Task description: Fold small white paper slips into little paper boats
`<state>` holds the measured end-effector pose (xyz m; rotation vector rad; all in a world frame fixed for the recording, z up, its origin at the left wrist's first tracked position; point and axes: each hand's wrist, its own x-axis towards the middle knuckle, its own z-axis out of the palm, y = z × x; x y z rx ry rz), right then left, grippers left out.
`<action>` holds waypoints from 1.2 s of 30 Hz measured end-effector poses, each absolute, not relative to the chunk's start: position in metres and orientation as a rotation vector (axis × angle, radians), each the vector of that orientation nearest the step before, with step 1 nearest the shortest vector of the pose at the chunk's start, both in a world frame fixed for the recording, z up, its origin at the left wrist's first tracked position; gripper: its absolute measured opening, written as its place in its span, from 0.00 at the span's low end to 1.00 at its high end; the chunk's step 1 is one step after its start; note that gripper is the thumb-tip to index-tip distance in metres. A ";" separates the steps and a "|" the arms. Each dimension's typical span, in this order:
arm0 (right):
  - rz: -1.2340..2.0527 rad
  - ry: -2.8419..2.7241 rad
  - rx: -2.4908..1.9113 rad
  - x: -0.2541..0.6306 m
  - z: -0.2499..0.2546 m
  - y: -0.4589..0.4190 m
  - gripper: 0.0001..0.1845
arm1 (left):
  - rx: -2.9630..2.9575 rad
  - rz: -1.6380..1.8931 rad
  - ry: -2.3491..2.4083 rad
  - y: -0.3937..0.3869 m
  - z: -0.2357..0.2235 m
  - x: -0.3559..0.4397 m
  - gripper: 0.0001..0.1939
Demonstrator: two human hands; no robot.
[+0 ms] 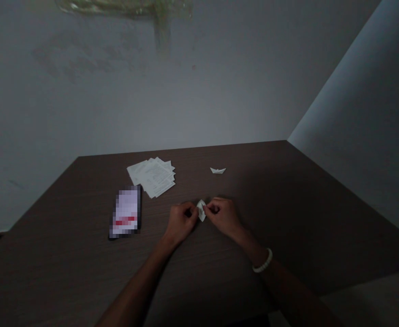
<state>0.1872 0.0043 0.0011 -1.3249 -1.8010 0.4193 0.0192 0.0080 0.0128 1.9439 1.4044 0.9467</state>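
Note:
A small folded piece of paper [202, 213], roughly diamond-shaped, is held between my two hands just above or on the brown table. My left hand [181, 221] pinches its left side between thumb and fingers. From the other side, my right hand [224, 217] grips the right edge in a similar pinch, with a pale beaded bracelet [263, 261] round that wrist. The fingertips cover both side edges of the paper. Farther back and slightly right stands a small white paper boat [218, 171], touched by neither hand.
The brown wooden table [83, 268] meets a stained grey wall [219, 109] at the back. A fanned stack of printed paper sheets [155, 177] lies back left. Nearer me on the left is a phone [126, 211] with its lit screen blurred out.

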 end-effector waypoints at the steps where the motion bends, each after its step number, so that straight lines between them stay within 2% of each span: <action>1: 0.410 -1.802 -1.331 0.187 0.002 0.004 0.13 | 1.954 0.939 1.401 0.008 0.012 0.019 0.15; 7: 0.424 -1.780 -1.327 0.188 0.001 0.006 0.11 | 1.955 0.935 1.418 0.010 0.006 0.017 0.15; 15: 0.487 -1.777 -1.313 0.188 -0.001 0.007 0.11 | 2.118 1.126 1.301 0.009 0.003 0.017 0.06; 24: 0.538 -1.836 -1.269 0.189 0.000 0.005 0.09 | 2.180 1.118 1.341 0.008 0.005 0.019 0.08; 36: 0.366 -1.830 -1.400 0.188 0.002 0.004 0.10 | 2.121 1.079 1.495 0.009 0.003 0.019 0.11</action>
